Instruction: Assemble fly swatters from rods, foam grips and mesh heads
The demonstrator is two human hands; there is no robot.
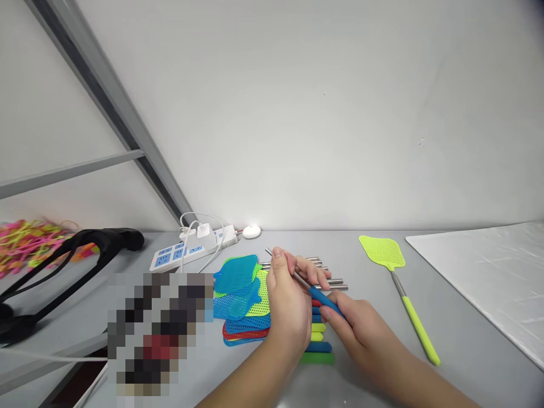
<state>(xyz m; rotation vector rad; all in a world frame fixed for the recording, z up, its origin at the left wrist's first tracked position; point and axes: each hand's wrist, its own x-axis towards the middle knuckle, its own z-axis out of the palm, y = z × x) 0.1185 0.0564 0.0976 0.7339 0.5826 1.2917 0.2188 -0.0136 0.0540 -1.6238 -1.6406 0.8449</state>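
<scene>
Both my hands are on a fly swatter handle (323, 298) with a blue grip and a thin metal rod, held slanting above the table. My right hand (368, 328) is closed around the blue grip. My left hand (289, 306) pinches the metal rod between thumb and fingers, its tip poking out past the thumb. Beneath and left of my hands lies a pile of swatter heads (236, 275) in blue, yellow-green and red. Several loose handles (321, 347) with coloured grips and metal rods lie under my hands, partly hidden. To the right rests a whole yellow-green fly swatter (399, 283).
A white power strip (172, 255) with plugged-in chargers and cables sits by the wall, near a small white device (251, 232). A black frame-like object (85, 272) and a colourful heap (38, 243) are at left. White sheeting (488, 266) covers the right side.
</scene>
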